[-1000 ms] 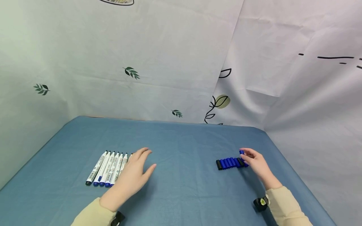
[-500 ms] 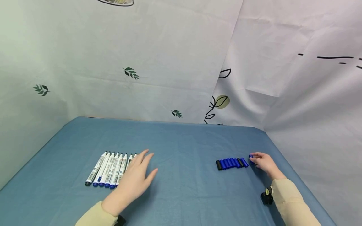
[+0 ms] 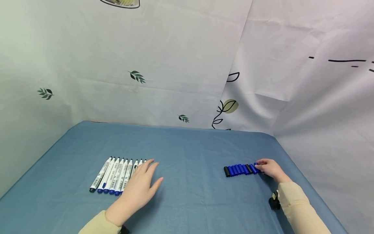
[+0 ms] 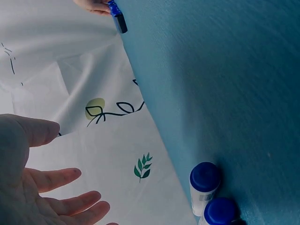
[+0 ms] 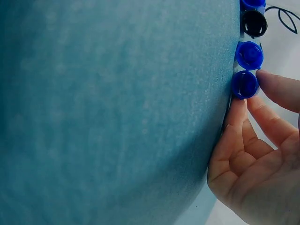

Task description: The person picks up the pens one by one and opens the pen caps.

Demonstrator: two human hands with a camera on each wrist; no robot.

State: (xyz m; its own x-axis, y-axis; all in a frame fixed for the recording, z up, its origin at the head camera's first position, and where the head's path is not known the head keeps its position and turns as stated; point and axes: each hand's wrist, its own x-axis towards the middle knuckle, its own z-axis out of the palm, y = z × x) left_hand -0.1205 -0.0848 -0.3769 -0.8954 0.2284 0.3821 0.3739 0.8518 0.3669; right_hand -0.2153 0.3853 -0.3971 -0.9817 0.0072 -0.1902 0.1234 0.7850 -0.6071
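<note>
My right hand (image 3: 270,168) is at the right end of a row of blue and black marker caps (image 3: 240,169). Its thumb and fingers pinch the last blue cap (image 5: 245,85), which lies right beside another blue cap (image 5: 250,56) in the right wrist view; a black cap (image 5: 254,24) follows further along. On the left, several white capless markers (image 3: 108,175) lie side by side, tips pointing away. My left hand (image 3: 137,185), fingers spread and holding nothing, hovers over the right end of those markers and hides part of them. Blue marker ends (image 4: 205,177) show below it in the left wrist view.
A blue cloth (image 3: 190,195) covers the table. White printed fabric (image 3: 175,65) hangs behind and at both sides. Bare cloth lies between the markers and the caps.
My right hand first moves right with the blue cap, lowering it, then shifts slightly left so the cap meets the row's end. The left hand stays nearly still; more markers show beside it.
</note>
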